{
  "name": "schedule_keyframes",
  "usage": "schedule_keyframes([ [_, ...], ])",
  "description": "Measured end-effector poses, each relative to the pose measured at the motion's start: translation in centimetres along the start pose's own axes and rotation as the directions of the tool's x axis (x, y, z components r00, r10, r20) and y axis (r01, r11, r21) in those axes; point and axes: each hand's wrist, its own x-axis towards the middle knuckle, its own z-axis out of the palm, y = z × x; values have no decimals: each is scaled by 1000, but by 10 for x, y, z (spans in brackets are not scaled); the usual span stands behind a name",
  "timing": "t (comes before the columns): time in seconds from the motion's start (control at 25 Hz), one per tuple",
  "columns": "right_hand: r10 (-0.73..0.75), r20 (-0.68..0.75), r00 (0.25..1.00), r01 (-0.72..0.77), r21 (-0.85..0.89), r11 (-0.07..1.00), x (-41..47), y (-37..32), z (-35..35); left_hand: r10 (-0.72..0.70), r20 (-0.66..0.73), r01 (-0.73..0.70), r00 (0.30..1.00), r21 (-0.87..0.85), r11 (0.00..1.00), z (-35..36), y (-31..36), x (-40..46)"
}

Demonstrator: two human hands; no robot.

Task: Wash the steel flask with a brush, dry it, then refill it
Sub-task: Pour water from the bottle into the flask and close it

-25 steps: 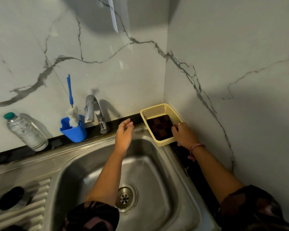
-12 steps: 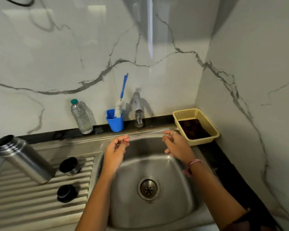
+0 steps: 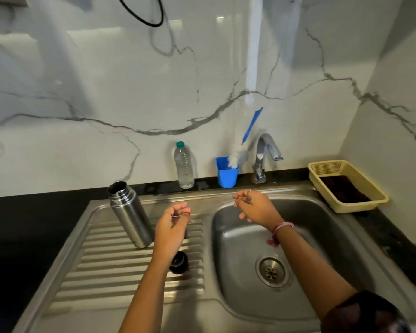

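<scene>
**Hands off the basket, flask within reach**

A second ago my right hand was on the yellow basket [image 3: 346,188] in the corner and my left hovered by the tap. Now both have come back toward me and to the left. My left hand [image 3: 171,227] hangs over the ribbed drainboard [image 3: 111,265] with its fingers loosely curled, holding nothing. My right hand [image 3: 255,207] hangs over the back edge of the sink bowl [image 3: 322,248], also loose and empty.

The steel flask [image 3: 129,212] stands uncapped on the drainboard, just to the left of my left hand and not touching it. I judge that washing has not started: the brush [image 3: 246,138] sits untouched in its blue cup [image 3: 227,174], and I see no water from the tap [image 3: 264,155]. The likely next move is to take the flask with my left hand.

Counted:
- one steel flask
- one brush, in one blue cup
- one clear plastic bottle [image 3: 184,167] with a green cap, by the wall on the bench
- one tap, one sink bowl
- one yellow basket with a dark cloth or pad inside
- one black cap [image 3: 179,261] in plain view on the drainboard; something dark lies under my left hand, and I cannot tell what it is
</scene>
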Motion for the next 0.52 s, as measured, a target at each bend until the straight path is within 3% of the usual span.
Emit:
schedule_keyframes([
  [0.28,-153,-24,988,148,-131,980,43,-56,35,-29,52,23,998,105,994,-35,-3,36],
  [0.52,-264,-105,959,227,-276,934,96,-102,48,-30,31,30,999,25,999,-24,-3,64],
])
